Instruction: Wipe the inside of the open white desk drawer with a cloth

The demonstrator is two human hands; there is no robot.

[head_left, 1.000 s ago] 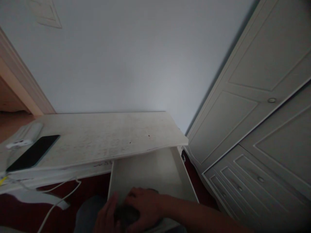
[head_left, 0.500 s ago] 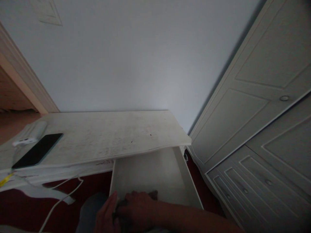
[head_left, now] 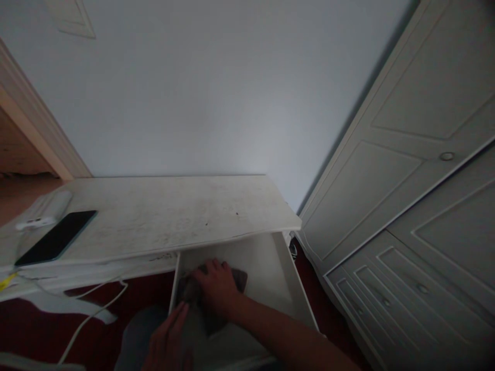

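Inside a pulled-out white drawer (head_left: pixel 305 299), my right hand (head_left: pixel 218 288) presses a grey-brown cloth (head_left: pixel 212 322) against the drawer's floor near its left wall. The cloth is bunched under my palm and spreads out on both sides of it. My left hand (head_left: pixel 166 337) lies at the near left edge of the drawer, its fingers stretched toward the bunched end of the cloth. Whether those fingertips touch the cloth, I cannot tell. The drawer's front is mostly hidden by my hands and arm.
Above the drawer runs a long white tabletop (head_left: pixel 154 211) with scuffs. A dark phone (head_left: pixel 58 239) and a white box-shaped device (head_left: pixel 46 208) lie at its left end. A white cable (head_left: pixel 93 314) hangs down. White cabinets (head_left: pixel 386 206) stand close on the right.
My right hand has moved with the cloth from the drawer's near end farther in, along the left wall. More of the cloth shows. My left hand has shifted slightly down and apart from it.
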